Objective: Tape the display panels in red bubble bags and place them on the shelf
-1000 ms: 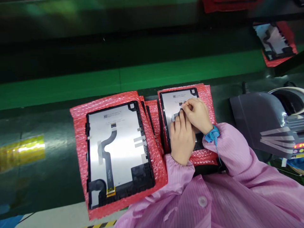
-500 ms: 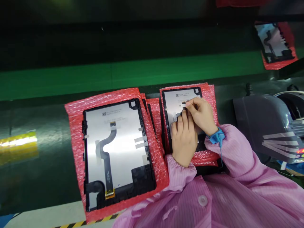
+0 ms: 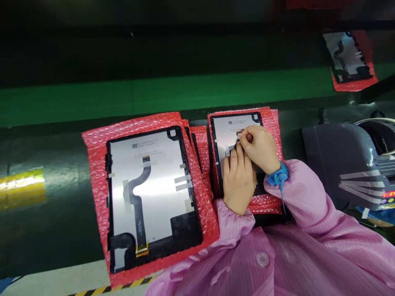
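A tablet screen panel (image 3: 220, 125) in a black frame lies on red bubble wrap (image 3: 274, 123) in front of me. My left hand (image 3: 238, 179) rests on it, palm down, fingers stretched over the flex cable (image 3: 228, 149). Just above those fingertips, my right hand (image 3: 262, 147), with a blue wrist strap (image 3: 278, 174), pinches at the cable's upper end. Whatever lies between its thumb and forefinger is too small or hidden to name. A larger-looking tablet screen panel (image 3: 160, 193) lies to the left, its dark flex cable (image 3: 139, 216) fully visible.
Red bubble wrap (image 3: 98, 181) lies under the left panel, with more sheets between the stacks. A green conveyor belt (image 3: 123, 98) runs behind, carrying another panel (image 3: 348, 53) at far right. A grey machine (image 3: 336, 160) with tape strips stands right; yellow tape (image 3: 21, 189) lies left.
My right fingers have shifted slightly left and curled in; a white strip seen at their tips before is now hidden. The far-right panel has moved a little left. My left hand stays put.
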`<state>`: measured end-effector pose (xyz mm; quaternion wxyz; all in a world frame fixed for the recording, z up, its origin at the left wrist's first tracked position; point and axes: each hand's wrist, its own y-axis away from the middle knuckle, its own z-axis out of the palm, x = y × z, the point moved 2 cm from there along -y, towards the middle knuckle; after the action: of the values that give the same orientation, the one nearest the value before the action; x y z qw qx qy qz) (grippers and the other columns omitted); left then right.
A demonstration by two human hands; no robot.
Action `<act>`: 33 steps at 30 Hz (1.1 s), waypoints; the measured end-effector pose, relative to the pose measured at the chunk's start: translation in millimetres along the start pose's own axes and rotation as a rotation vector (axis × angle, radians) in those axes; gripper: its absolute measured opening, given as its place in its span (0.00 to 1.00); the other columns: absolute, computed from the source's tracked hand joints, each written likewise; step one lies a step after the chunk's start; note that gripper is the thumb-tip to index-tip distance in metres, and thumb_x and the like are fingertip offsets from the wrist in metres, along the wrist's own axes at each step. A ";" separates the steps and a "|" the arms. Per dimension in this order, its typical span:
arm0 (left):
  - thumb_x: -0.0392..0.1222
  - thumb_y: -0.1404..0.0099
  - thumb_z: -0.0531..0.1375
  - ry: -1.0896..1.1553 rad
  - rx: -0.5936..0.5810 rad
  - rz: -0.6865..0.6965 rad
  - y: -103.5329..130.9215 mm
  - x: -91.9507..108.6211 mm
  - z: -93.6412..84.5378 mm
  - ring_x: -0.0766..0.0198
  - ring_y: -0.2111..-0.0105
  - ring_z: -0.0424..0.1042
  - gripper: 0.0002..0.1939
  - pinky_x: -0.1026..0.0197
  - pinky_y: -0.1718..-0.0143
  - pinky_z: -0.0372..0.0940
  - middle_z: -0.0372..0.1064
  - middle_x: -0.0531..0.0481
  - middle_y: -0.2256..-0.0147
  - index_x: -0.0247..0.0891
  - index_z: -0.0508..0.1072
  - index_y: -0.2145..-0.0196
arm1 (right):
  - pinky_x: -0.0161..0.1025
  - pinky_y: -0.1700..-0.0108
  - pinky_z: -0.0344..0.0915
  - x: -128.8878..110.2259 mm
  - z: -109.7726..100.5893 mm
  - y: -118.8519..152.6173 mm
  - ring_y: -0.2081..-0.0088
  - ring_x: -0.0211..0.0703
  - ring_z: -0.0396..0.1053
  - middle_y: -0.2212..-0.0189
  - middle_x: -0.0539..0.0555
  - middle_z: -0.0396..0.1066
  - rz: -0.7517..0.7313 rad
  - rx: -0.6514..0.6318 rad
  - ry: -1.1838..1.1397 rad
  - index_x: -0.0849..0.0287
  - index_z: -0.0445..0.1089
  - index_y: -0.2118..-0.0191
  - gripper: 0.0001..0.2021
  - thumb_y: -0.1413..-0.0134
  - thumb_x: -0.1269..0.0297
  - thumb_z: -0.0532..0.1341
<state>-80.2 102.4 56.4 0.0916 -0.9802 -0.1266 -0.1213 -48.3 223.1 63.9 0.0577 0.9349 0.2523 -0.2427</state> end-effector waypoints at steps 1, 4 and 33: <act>0.39 0.26 0.47 -0.004 0.002 0.001 0.1 0.1 0.3 0.47 0.40 0.64 0.24 0.46 0.43 0.62 0.60 0.35 0.36 0.25 0.66 0.38 | 0.44 0.60 0.59 -1.0 -0.3 -0.4 0.64 0.47 0.65 0.71 0.55 0.71 -0.008 -0.011 0.026 0.58 0.64 0.74 0.09 0.43 0.66 0.58; 0.39 0.27 0.47 -0.003 0.004 -0.001 0.2 0.0 1.0 0.48 0.40 0.64 0.24 0.47 0.43 0.62 0.59 0.36 0.35 0.27 0.67 0.38 | 0.45 0.58 0.61 -5.3 -2.7 -0.1 0.64 0.48 0.66 0.71 0.56 0.70 -0.030 -0.036 0.124 0.59 0.65 0.74 0.09 0.42 0.66 0.59; 0.42 0.26 0.50 0.064 0.033 -0.067 5.3 -3.0 12.1 0.45 0.33 0.56 0.28 0.46 0.33 0.55 0.53 0.28 0.33 0.19 0.60 0.36 | 0.60 0.40 0.54 13.9 -25.8 -56.7 0.42 0.62 0.54 0.42 0.59 0.60 -0.542 -0.441 0.084 0.51 0.78 0.53 0.12 0.43 0.64 0.63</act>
<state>-79.1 99.1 43.3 0.1076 -0.9694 -0.1583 -0.1536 -55.3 284.4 80.6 0.1813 0.8083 0.5396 -0.1502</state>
